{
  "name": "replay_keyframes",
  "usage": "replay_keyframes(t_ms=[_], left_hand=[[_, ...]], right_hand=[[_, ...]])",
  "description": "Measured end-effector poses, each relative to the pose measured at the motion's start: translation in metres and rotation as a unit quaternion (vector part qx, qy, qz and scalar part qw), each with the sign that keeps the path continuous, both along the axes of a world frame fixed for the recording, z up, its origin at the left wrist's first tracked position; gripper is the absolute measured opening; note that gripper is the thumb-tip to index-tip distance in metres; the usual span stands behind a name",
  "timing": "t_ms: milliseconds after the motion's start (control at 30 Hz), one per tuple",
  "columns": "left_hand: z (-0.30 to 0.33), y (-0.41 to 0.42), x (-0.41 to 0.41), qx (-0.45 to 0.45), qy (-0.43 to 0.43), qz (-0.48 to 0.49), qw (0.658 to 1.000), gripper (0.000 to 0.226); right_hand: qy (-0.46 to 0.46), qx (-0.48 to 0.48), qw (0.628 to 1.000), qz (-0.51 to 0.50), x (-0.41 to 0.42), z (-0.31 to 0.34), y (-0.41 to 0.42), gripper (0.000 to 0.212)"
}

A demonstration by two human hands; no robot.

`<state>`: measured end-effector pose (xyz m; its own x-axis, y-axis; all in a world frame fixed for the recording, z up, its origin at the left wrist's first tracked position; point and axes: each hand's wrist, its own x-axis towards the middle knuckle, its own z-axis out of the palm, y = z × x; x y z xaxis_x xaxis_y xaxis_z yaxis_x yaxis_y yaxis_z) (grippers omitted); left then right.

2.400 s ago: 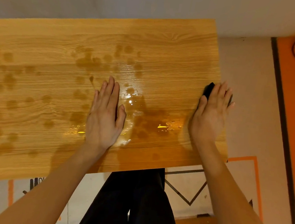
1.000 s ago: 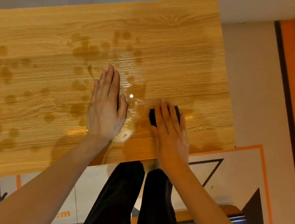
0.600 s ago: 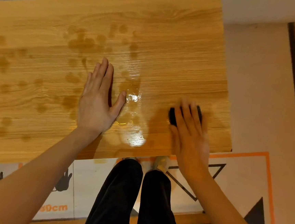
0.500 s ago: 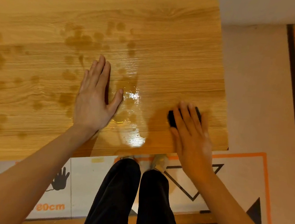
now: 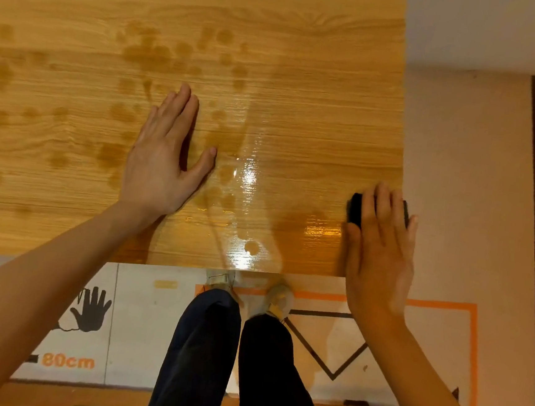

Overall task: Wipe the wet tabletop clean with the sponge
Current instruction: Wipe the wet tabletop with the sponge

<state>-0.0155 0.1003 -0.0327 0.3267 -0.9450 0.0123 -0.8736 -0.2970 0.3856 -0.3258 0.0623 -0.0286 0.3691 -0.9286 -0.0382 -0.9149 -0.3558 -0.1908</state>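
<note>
Right hand (image 5: 380, 245) lies flat at the tabletop's (image 5: 307, 28) near right corner, fingers straight and close together, pressing down on the dark sponge (image 5: 356, 209); only the sponge's left end and a sliver by the tabletop's right edge show past the fingers. Left hand (image 5: 163, 161) rests palm down farther in and well to the left, fingers straight and together, thumb spread toward the right, holding nothing. Between the two hands a glossy wet sheet (image 5: 248, 181) catches the light, running from the near edge up toward the middle, with a small round drop (image 5: 251, 246) close to the near edge. Just left of the sponge the wood looks darker and shiny, probably a wet film. Farther back and across the left half, many dark damp blotches (image 5: 150, 53) dot the wood grain.
</note>
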Motion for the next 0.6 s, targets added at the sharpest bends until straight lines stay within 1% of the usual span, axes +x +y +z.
replay_keyframes(t_ms=[67, 100, 167, 233, 267, 333, 367, 400, 467, 533, 567, 600], left_hand=[[0.0, 0.001, 0.0, -0.003, 0.001, 0.0, 1.0, 0.073], [0.0, 0.001, 0.0, -0.004, 0.0, 0.002, 1.0, 0.073], [0.0, 0.002, -0.001, -0.003, -0.003, 0.003, 1.0, 0.073], [0.0, 0.002, -0.002, -0.004, -0.004, 0.005, 1.0, 0.072], [0.0, 0.002, -0.001, -0.004, -0.004, 0.005, 1.0, 0.072], [-0.001, 0.002, 0.0, -0.003, -0.002, 0.006, 1.0, 0.073], [-0.001, 0.002, 0.0, -0.004, -0.002, 0.005, 1.0, 0.073], [-0.001, 0.002, 0.0, -0.006, 0.0, 0.003, 1.0, 0.072], [-0.001, 0.002, 0.0, -0.01, 0.001, 0.0, 1.0, 0.072], [-0.002, 0.003, 0.002, -0.013, 0.002, 0.003, 1.0, 0.072], [-0.002, 0.003, 0.002, -0.015, 0.004, 0.004, 1.0, 0.072], [-0.002, 0.003, 0.002, -0.016, 0.008, 0.003, 1.0, 0.072]], right_hand=[[-0.033, -0.015, 0.999, -0.027, 0.03, 0.001, -0.002, 0.054], [-0.044, -0.023, 0.999, -0.013, 0.049, 0.0, 0.0, 0.055], [-0.048, -0.006, 0.997, 0.056, 0.083, -0.005, 0.015, 0.052], [-0.093, 0.008, 0.987, 0.131, 0.102, -0.007, 0.024, 0.053], [-0.103, 0.01, 0.98, 0.168, 0.1, -0.008, 0.022, 0.052], [-0.064, 0.002, 0.972, 0.226, 0.077, -0.006, 0.011, 0.059], [-0.047, -0.001, 0.971, 0.232, 0.058, -0.006, 0.004, 0.063], [-0.042, 0.006, 0.979, 0.202, 0.038, -0.004, -0.002, 0.063], [-0.043, 0.027, 0.994, 0.093, 0.008, -0.002, -0.007, 0.053], [-0.03, 0.0, 1.0, 0.001, 0.018, 0.003, 0.001, 0.052], [-0.013, -0.011, 1.0, -0.007, 0.034, 0.004, 0.009, 0.054], [0.001, -0.011, 1.0, 0.013, 0.055, 0.004, 0.02, 0.059]])
